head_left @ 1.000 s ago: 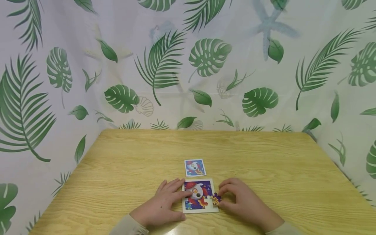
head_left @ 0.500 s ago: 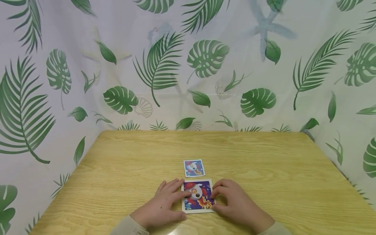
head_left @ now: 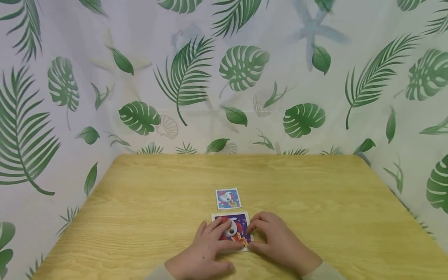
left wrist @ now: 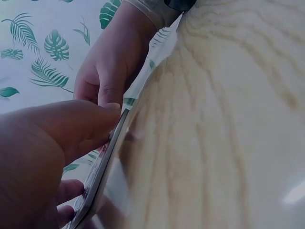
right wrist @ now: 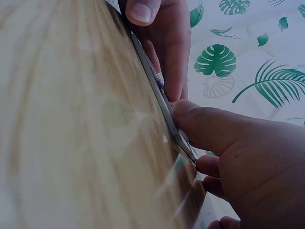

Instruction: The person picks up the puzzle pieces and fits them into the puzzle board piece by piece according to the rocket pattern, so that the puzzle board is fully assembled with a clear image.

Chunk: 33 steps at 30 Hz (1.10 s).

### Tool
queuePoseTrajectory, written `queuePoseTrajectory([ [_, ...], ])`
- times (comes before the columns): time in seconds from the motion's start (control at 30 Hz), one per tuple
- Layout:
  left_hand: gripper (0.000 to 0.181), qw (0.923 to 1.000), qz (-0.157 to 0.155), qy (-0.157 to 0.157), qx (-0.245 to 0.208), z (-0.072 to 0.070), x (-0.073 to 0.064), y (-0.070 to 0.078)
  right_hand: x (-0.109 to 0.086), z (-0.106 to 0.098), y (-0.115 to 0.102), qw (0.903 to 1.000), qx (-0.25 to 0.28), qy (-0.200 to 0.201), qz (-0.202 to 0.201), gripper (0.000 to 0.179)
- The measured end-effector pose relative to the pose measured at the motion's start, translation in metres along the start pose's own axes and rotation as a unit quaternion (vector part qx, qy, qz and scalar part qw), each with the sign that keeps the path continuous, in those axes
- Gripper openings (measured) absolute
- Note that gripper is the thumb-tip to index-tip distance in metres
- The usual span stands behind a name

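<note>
A small jigsaw puzzle (head_left: 241, 219) in a pale frame lies on the table, showing a white and red rocket with orange flames on dark blue. My left hand (head_left: 210, 249) lies across its left and lower part, fingers spread, index finger reaching to the lower right of the picture. At the right edge, my right hand (head_left: 276, 239) curls its fingers and thumb against the frame and corner piece. In the right wrist view, the right thumb (right wrist: 190, 114) meets a left fingertip over the frame's edge. Left fingers hide part of the picture.
Just behind the puzzle lies a picture card (head_left: 228, 198) with the same rocket. The wood-grain table (head_left: 315, 186) stretches back to a white curtain (head_left: 196, 136) printed with green leaves.
The right hand has brought the flame piece leftward into the lower-right gap of the puzzle. The left hand has since shifted right, its index finger moving over the lower picture.
</note>
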<state>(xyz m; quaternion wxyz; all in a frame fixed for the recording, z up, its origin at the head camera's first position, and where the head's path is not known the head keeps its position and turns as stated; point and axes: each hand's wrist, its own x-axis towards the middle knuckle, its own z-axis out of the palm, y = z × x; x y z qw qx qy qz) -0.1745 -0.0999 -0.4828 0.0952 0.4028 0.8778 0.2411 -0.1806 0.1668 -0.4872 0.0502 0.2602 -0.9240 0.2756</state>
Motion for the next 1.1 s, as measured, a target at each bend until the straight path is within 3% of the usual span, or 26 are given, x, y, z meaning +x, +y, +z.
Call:
queuePoseTrajectory([
  [0.2,0.049,0.9998,0.01,0.004,0.015,-0.003,-0.001,-0.001,-0.001,-0.001,-0.001,0.9999,0.004,-0.01,0.006,0.027],
  [0.47,0.052,0.9991,-0.004,-0.033,-0.026,0.002,-0.002,-0.002,-0.013,-0.002,-0.002,0.9988,0.016,-0.045,0.007,0.02],
  [0.67,0.053,0.9994,0.007,-0.024,-0.022,0.007,0.0,0.001,-0.017,-0.003,0.001,0.9993,0.017,-0.032,0.007,0.021],
  [0.93,0.053,0.9992,0.027,-0.028,-0.002,0.012,0.001,0.002,-0.021,-0.003,0.004,0.9985,0.027,-0.032,0.035,0.034],
  [1.1,0.057,0.9989,0.003,-0.038,-0.026,0.012,0.002,0.002,-0.019,-0.003,0.005,0.9963,0.052,-0.023,0.064,0.035],
])
